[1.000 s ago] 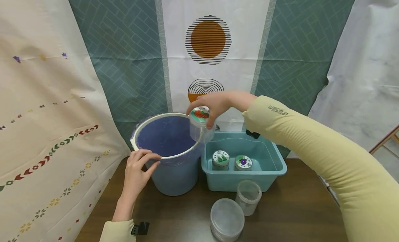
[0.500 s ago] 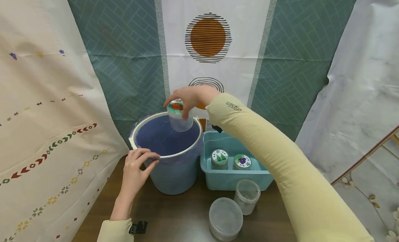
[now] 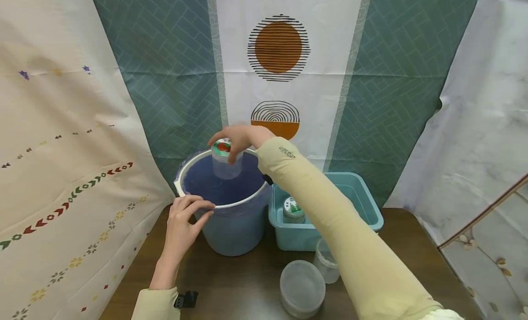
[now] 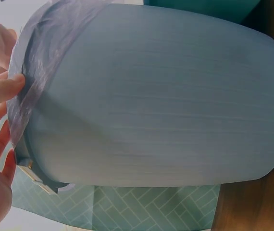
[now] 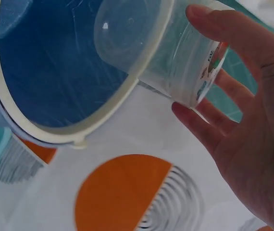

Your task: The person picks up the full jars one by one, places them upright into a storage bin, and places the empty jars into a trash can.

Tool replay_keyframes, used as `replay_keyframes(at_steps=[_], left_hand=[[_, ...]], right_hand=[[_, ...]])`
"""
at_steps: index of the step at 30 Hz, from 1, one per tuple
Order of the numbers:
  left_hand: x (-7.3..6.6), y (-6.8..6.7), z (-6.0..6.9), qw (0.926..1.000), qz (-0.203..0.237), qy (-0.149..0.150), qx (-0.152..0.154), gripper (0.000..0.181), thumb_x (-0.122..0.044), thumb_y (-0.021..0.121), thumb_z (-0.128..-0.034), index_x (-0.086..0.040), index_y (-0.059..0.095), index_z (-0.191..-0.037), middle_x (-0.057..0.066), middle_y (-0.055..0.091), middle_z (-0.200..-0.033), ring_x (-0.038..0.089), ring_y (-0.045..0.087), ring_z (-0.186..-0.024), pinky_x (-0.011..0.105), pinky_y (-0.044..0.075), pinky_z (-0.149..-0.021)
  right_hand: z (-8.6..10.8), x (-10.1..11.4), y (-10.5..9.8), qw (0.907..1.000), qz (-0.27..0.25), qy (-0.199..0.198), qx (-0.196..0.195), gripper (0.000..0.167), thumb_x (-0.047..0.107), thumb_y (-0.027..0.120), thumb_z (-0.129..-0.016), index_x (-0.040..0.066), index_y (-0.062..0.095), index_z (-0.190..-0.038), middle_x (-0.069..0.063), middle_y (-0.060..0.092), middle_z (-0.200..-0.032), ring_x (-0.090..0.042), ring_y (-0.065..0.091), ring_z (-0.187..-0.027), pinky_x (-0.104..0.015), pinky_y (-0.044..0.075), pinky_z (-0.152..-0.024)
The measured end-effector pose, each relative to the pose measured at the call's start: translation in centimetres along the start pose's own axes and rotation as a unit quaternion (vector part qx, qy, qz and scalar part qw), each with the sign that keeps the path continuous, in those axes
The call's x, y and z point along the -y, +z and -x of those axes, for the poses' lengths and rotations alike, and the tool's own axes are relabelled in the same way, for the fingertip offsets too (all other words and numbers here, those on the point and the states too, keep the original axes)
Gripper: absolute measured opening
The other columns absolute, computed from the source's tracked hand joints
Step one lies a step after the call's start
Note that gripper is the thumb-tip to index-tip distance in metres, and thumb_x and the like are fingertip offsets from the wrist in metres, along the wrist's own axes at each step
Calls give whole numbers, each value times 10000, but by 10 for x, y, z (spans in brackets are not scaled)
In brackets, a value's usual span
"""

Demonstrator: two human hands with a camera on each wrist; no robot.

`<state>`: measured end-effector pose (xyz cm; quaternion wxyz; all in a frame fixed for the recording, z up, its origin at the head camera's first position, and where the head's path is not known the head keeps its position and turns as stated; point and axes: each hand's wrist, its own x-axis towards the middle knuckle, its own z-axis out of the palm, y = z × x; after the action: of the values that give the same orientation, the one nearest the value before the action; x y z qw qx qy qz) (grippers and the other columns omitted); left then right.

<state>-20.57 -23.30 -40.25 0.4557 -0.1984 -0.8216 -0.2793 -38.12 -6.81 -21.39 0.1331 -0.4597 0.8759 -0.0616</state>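
Observation:
In the head view my right hand (image 3: 239, 139) holds a clear plastic jar (image 3: 226, 168) by its lid, which carries a red and green label. The jar hangs upright over the mouth of a blue trash can (image 3: 231, 233), its lower part within the rim. The right wrist view shows thumb and fingers round the lid of the jar (image 5: 151, 57). My left hand (image 3: 179, 226) pinches the white rim at the can's near left. In the left wrist view its thumb lies on the outside of the thin bag liner (image 4: 45, 45).
A teal plastic bin (image 3: 350, 184) stands right of the can, holding a jar with a green-labelled lid (image 3: 294, 207). On the wooden table in front are a wide clear jar (image 3: 302, 288) and a narrower one (image 3: 327, 267), partly behind my right sleeve.
My right hand has carried the jar leftward from the can's right edge to over its opening, then lower. My sleeve now covers the purple-flower jar in the bin. The left hand stays put.

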Motion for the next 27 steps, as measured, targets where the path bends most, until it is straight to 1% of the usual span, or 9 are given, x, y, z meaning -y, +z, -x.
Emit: replay_keyframes(at_steps=[5,8,11,16,19,23,27], left_hand=[[1,2,1,10000,-20,-51,33,316,1,882,-650,-174,768,-887,30,649,-922,223,501,-893,363,350,-826],[2,2,1,10000,-22,-56,45,315,-4,882,-651,-174,768,-891,30,648,-923,223,502,-893,366,351,-823],[2,2,1,10000,-24,-70,46,311,-9,880,-657,-176,768,-894,31,647,-927,226,503,-896,370,352,-822],[1,1,2,9999,-32,-91,67,311,-4,880,-656,-173,767,-890,30,644,-926,225,499,-896,367,347,-822],[0,1,1,9999,-35,-79,65,310,0,880,-654,-168,767,-888,31,644,-921,226,500,-889,364,348,-818],[-1,0,1,9999,-53,-93,68,305,1,878,-657,-163,767,-888,33,643,-921,231,504,-893,366,349,-822],[-2,-1,1,9999,-77,-123,81,299,-2,877,-659,-164,765,-886,32,643,-922,230,504,-894,363,348,-823]], right_hand=[[-4,-15,13,9990,-210,105,-373,756,205,796,-825,303,444,-1486,-56,432,-1491,-213,463,-1223,-356,480,-997],[-6,-21,19,9981,-275,221,-508,750,223,798,-822,318,452,-1480,-74,436,-1467,-220,478,-1189,-359,487,-970],[-9,-25,23,9972,-363,223,-609,746,237,796,-823,313,453,-1481,-70,433,-1481,-218,488,-1193,-367,486,-972],[-13,-31,30,9963,-404,203,-728,741,262,791,-832,310,446,-1487,-58,454,-1468,-213,495,-1193,-368,479,-996],[-15,-33,33,9960,-382,212,-777,732,286,782,-838,324,443,-1486,-57,478,-1428,-209,506,-1159,-356,483,-983],[-18,-34,36,9957,-360,196,-835,730,314,777,-843,306,441,-1491,-74,477,-1401,-220,512,-1143,-365,482,-974],[-19,-35,38,9959,-331,244,-803,725,332,766,-854,287,433,-1497,-78,445,-1458,-222,506,-1175,-367,477,-989]])
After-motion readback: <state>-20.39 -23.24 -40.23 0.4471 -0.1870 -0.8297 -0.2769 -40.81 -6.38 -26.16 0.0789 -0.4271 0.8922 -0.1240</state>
